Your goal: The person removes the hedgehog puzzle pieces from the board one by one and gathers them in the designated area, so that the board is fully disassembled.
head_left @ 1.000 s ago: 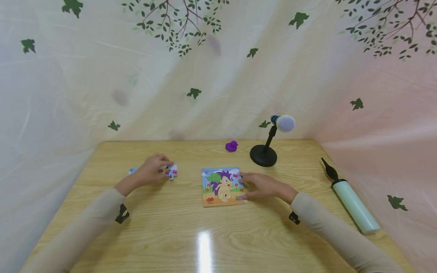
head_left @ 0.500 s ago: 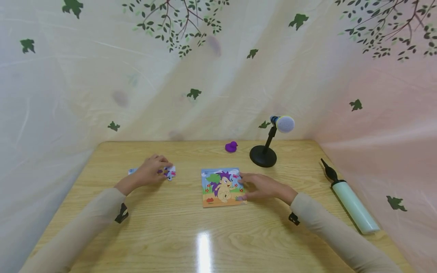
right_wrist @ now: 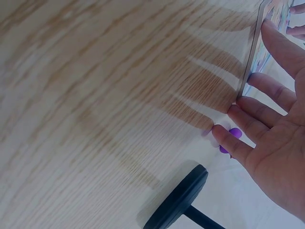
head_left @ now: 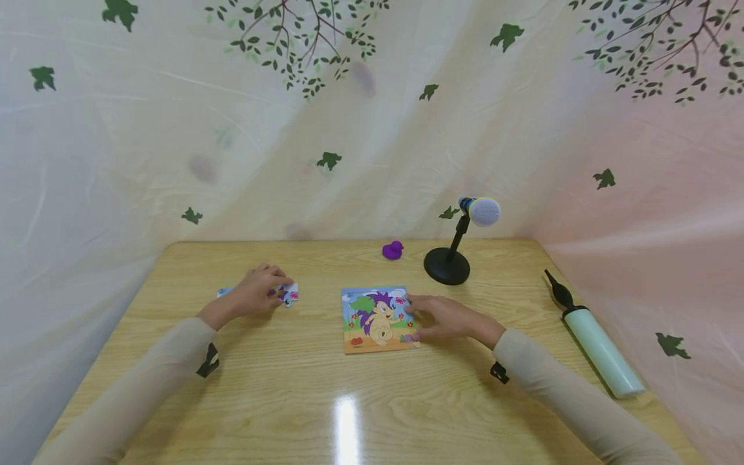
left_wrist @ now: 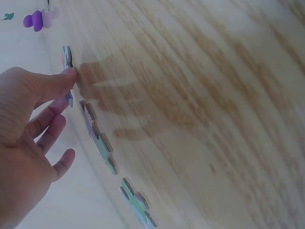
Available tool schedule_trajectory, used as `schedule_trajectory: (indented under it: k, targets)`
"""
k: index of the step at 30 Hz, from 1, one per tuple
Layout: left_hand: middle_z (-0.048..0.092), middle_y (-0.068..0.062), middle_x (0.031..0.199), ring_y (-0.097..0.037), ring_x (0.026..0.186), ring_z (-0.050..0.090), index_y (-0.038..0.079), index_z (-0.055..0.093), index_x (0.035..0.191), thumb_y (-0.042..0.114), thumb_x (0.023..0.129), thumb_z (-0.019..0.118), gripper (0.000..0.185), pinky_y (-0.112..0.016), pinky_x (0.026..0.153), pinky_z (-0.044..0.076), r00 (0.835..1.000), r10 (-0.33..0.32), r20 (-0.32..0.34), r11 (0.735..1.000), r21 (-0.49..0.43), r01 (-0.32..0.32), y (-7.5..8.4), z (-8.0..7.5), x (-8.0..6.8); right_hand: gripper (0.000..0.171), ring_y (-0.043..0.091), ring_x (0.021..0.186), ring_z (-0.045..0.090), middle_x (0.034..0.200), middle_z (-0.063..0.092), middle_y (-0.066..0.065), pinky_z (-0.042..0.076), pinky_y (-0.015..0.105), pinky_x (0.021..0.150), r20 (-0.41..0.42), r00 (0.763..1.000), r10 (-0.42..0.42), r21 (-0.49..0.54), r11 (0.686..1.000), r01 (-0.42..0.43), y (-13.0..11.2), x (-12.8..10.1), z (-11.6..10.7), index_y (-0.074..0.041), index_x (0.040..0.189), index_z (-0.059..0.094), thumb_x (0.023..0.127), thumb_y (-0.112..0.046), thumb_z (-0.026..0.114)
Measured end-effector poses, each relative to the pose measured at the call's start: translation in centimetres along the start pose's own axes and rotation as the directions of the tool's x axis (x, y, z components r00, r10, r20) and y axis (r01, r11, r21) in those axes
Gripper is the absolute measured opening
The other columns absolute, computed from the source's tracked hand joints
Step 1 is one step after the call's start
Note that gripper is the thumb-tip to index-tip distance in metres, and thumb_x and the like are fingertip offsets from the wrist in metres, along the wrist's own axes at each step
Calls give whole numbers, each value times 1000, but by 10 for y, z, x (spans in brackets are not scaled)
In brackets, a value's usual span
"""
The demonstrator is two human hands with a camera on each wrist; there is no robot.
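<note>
Head-camera view showed the left hand [head_left: 256,296] lying flat, fingers straight, over loose puzzle pieces [head_left: 289,294] on the left of the table [head_left: 290,400]; pressed sideways, I judged, those thin pieces could slide apart or off toward the edge. Farther right, the right hand [head_left: 444,318] rested open, fingertips [right_wrist: 237,110] touching the right edge of the puzzle board [head_left: 378,320] at the table's middle, where a nudge might skew the board.

bright, even | glare on table [head_left: 347,420] | wrist views blurred | edges bowed
</note>
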State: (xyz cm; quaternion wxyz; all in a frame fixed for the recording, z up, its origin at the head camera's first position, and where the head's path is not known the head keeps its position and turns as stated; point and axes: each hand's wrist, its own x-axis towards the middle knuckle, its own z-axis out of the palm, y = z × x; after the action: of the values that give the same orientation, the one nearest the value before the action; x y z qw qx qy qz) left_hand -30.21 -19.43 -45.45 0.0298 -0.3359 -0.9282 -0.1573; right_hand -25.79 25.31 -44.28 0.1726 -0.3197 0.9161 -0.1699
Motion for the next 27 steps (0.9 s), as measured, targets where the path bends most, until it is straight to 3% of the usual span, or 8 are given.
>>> schedule_trajectory:
  k: [27]
  targets:
    - [67, -19, 118, -38, 107, 55, 1, 72, 120, 4, 83, 78, 37, -57, 86, 45, 1000, 17, 1, 999, -38, -17, -2, 0, 2, 63, 37, 151, 35, 163, 37, 16, 31, 54, 121, -2, 1000, 3, -12, 1000, -3, -2, -1, 0, -8, 145, 57, 94, -43, 72]
